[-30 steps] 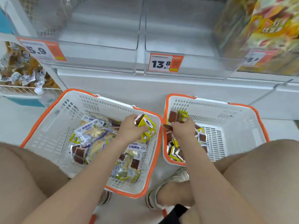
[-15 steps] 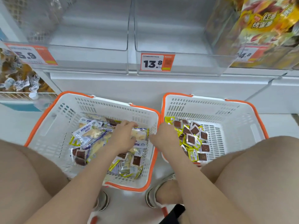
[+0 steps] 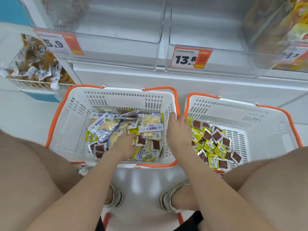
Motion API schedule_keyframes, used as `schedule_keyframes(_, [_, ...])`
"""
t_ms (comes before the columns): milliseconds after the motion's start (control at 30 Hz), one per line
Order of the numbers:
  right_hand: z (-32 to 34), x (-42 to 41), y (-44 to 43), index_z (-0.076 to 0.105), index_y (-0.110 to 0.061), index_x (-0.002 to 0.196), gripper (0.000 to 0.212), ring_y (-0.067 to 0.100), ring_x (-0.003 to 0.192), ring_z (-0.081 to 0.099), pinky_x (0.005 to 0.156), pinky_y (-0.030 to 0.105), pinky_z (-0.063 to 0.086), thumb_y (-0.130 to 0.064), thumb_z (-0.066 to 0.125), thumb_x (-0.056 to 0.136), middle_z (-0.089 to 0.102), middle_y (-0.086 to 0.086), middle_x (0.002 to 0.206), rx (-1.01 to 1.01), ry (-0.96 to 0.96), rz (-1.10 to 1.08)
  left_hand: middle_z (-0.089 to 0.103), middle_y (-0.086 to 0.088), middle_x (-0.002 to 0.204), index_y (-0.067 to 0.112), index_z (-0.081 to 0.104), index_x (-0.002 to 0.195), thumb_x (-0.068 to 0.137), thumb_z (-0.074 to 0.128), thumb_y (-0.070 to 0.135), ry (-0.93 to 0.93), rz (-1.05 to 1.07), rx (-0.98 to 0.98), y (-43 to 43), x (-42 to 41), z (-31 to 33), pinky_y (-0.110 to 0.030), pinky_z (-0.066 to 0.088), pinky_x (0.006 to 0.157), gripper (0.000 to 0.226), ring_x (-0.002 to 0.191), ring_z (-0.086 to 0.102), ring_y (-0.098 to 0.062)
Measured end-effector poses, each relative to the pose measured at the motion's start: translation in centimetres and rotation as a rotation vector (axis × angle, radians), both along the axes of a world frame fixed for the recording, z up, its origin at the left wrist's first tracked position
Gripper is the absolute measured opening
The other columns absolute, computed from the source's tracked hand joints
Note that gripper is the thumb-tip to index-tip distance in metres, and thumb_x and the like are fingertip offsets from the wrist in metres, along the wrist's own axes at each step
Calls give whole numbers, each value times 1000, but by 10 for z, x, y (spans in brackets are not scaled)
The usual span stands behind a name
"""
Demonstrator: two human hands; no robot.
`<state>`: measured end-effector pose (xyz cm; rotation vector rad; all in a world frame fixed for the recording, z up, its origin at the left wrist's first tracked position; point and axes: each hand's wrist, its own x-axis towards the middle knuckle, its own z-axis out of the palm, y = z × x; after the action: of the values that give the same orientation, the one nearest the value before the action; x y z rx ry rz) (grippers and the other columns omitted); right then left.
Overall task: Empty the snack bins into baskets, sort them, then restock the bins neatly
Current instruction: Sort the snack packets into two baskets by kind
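- Orange-rimmed left basket sat on the floor, holding mixed snack packets; the left hand reached among them, its grip impossible to tell.
- Right hand, fingers straight, was over that basket's right rim.
- Right basket, just beside, kept yellow packets leftward, bare mesh rightward.
- Clear bins overhung both.

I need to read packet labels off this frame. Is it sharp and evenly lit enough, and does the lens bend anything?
Head view: light is bright and even, with soft glare patches on the glossy floor; the 13.8 price tag reads clearly, print on the packets in the left basket is soft, the left hand slightly smeared; wide-angle bowing curves the shelf edge, worst at the corners.
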<state>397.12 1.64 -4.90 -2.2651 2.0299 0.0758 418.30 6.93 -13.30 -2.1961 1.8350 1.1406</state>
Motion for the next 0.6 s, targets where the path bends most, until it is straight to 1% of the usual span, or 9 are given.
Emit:
schedule_keyframes(67, [-15,8,0,61,-7,111,38,52,127,48,102,54,34,-2,68,74,48,35,139,-119,108,15,44,-13,142,22,52,145,97,63,26,-11,51,26,1,9,-8,-46,44,108,50,129,51,-37])
schedule_keyframes(100, [-20,14,2,64,-6,110,38,54,134,43,108,57,28,-4,68,72,44,36,145,-163,110,52,42,-13,144,21,51,146,97,63,25,-5,67,26,0,12,-10,-47,44,108,50,130,50,-37])
schedule_keyframes(167, [-30,29,5,66,-9,109,39,49,131,46,106,54,33,-6,71,71,51,29,139,-133,53,211,41,-10,146,20,52,145,96,65,25,-26,61,-2,-5,16,-15,-46,47,106,52,131,50,-34])
schedule_keyframes(233, [-43,47,4,63,-11,114,36,38,118,52,95,44,45,-7,72,79,56,17,123,64,-44,321,45,-5,143,21,53,142,94,68,24,-84,-6,-69,-14,17,-18,-42,49,99,51,130,51,-29])
schedule_keyframes(300, [-55,61,-1,56,-7,122,31,35,117,57,88,40,50,-9,65,92,59,16,121,409,-178,175,48,-2,139,22,56,138,93,68,18,-119,-126,-140,-25,16,-19,-37,48,88,47,127,53,-26])
schedule_keyframes(367, [-74,67,-10,48,0,132,39,36,119,61,84,38,52,-12,61,97,61,19,126,595,-293,-81,51,0,134,21,59,134,92,64,7,-152,-259,-180,-35,14,-23,-37,48,87,45,123,55,-24])
schedule_keyframes(467, [-103,68,-18,14,4,157,81,33,117,63,83,36,53,-14,64,97,64,13,129,597,-453,-350,49,-2,140,20,56,136,85,61,-9,-225,-363,-260,-46,15,-38,-45,38,112,59,134,43,-26])
schedule_keyframes(533, [-121,72,-19,-9,-5,163,101,31,104,65,76,31,48,-15,65,95,62,9,120,567,-569,-454,36,-4,154,22,45,144,78,67,-11,-271,-339,-347,-51,19,-49,-49,31,117,77,144,32,-30])
schedule_keyframes(600, [-138,78,-21,-11,-22,164,104,32,94,66,78,35,53,-21,66,94,57,18,130,473,-726,-500,30,-8,160,23,42,143,70,73,-9,-354,-345,-452,-57,23,-55,-55,30,116,86,146,30,-35])
